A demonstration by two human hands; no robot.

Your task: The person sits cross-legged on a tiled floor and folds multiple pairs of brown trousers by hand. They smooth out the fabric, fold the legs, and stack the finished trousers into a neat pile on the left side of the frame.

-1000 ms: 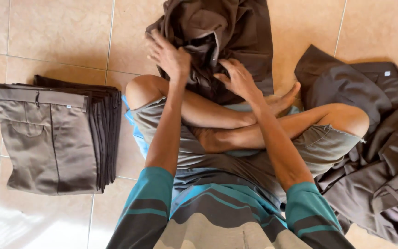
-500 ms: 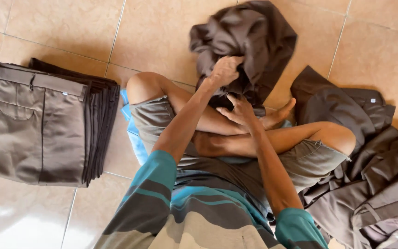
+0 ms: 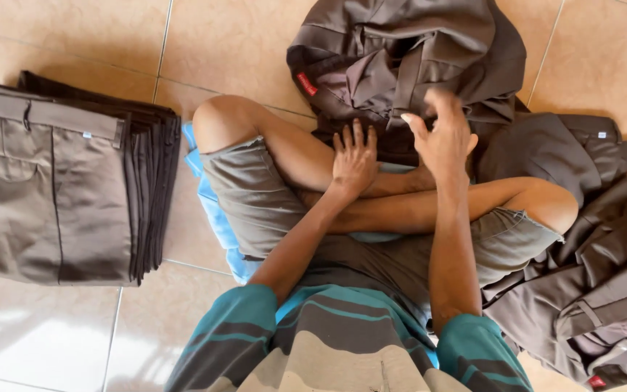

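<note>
— Brown crumpled trousers [image 3: 408, 58] lie on the tiled floor [image 3: 234, 51], before the crossed legs.
— And the hands?
— Left hand [image 3: 353, 156] flat at their edge; right hand [image 3: 444, 138] raised, fingers spread, holding nothing.
</note>
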